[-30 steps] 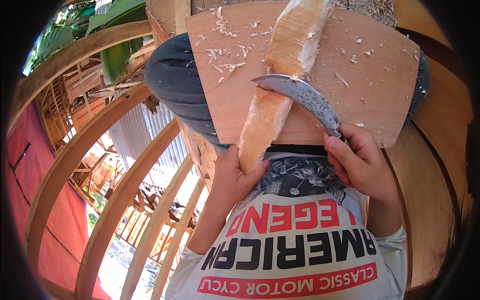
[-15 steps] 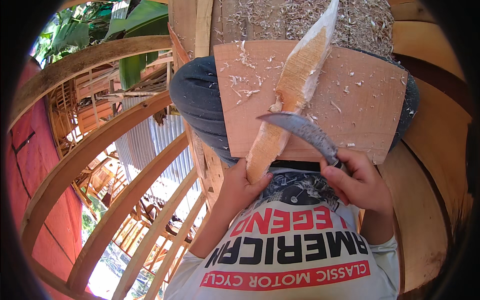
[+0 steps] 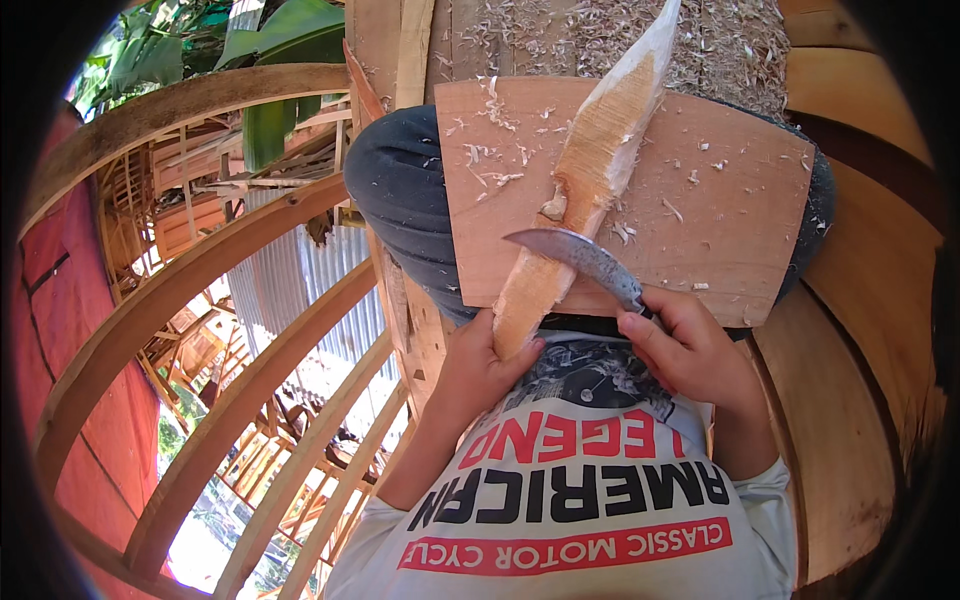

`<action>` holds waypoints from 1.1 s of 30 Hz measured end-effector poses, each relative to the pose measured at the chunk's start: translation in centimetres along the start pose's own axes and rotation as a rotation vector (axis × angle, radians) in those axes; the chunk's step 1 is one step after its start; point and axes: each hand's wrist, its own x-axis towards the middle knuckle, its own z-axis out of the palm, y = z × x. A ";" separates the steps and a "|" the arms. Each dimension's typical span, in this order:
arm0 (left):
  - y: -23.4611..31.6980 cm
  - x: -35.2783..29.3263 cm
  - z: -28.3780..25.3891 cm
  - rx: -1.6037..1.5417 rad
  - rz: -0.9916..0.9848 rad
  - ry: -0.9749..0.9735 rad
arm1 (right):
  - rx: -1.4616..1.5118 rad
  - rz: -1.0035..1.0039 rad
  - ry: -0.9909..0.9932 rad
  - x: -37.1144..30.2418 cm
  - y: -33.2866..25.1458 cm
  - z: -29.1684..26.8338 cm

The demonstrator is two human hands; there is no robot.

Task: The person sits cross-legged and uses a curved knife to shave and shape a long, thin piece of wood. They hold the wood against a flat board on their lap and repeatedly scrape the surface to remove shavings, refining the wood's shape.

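A long, pointed piece of carved wood (image 3: 600,150) slants across my lap, its pale tip far away and its blunt end near my belly. My left hand (image 3: 480,355) is closed around that near end. In my right hand (image 3: 690,345) is a curved carving knife (image 3: 590,262), gripped by a handle mostly hidden in my fingers. The blade lies across the lower part of the wood, just below a notch with a raised curl. Under the wood, a flat board (image 3: 700,235) rests over my legs with shavings scattered on it.
Wood shavings (image 3: 740,50) cover the planks beyond the board. Curved wooden ribs (image 3: 250,370) run along the left, with gaps showing corrugated metal sheets (image 3: 305,285) below. Curved planks (image 3: 850,300) rise on the right. A green leaf (image 3: 290,40) hangs at the far left.
My right hand and the knife have shifted slightly left and toward me. My left hand still holds the near end of the wood, almost unmoved.
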 end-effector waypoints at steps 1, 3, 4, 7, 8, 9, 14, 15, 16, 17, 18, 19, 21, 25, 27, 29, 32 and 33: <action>-0.1 -0.2 -0.1 0.015 -0.009 0.002 | 0.016 0.002 0.054 0.1 0.0 0.0; -0.1 -0.1 0.0 0.021 -0.025 -0.005 | 0.038 0.014 0.174 0.1 -0.4 -0.2; 0.0 0.1 0.0 0.020 -0.036 -0.012 | 0.135 0.079 0.130 0.1 -1.0 -0.5; 0.2 0.2 -0.2 0.014 -0.023 -0.019 | 0.007 0.023 -0.139 0.2 0.4 0.4; 0.1 0.2 -0.1 0.003 -0.009 -0.017 | 0.049 0.026 -0.129 0.2 0.8 0.9; 0.1 0.2 -0.1 -0.010 -0.019 -0.013 | 0.126 0.063 -0.041 0.2 0.5 0.8; 0.1 0.3 -0.1 -0.018 0.010 -0.018 | 0.226 0.103 -0.007 0.3 0.5 1.3; 0.0 0.2 -0.2 0.009 -0.013 -0.031 | 0.184 0.105 -0.095 0.3 0.5 1.4; -0.2 0.1 -0.4 0.035 -0.036 -0.044 | 0.306 0.068 0.167 0.3 0.5 1.8; -0.3 -0.3 -0.3 0.059 -0.069 -0.057 | 0.301 0.066 0.168 0.3 0.6 1.7; -0.3 -0.4 -0.2 0.042 -0.050 -0.046 | 0.295 0.063 0.169 0.5 0.5 1.5; -0.4 -0.2 0.0 0.025 -0.032 -0.034 | 0.289 0.061 0.170 0.5 0.5 1.3; -0.1 -0.1 -0.3 0.021 -0.030 -0.030 | 0.192 0.056 0.064 0.2 -0.1 1.1; 0.2 -0.3 -0.2 0.031 -0.052 -0.033 | 0.220 -0.011 0.198 0.2 -0.6 1.0; 0.1 -0.1 -0.3 0.013 -0.026 -0.019 | 0.140 -0.007 0.067 0.2 -0.5 1.1; 0.4 -0.2 -0.4 -0.027 0.003 -0.017 | 0.152 -0.116 0.255 0.4 -0.1 1.1; 0.6 -0.4 -0.6 -0.008 -0.017 -0.041 | 0.255 -0.283 0.730 0.4 0.2 0.4; 0.7 -0.3 -0.6 0.002 -0.011 -0.035 | 0.266 -0.244 0.700 -0.2 -0.6 -1.0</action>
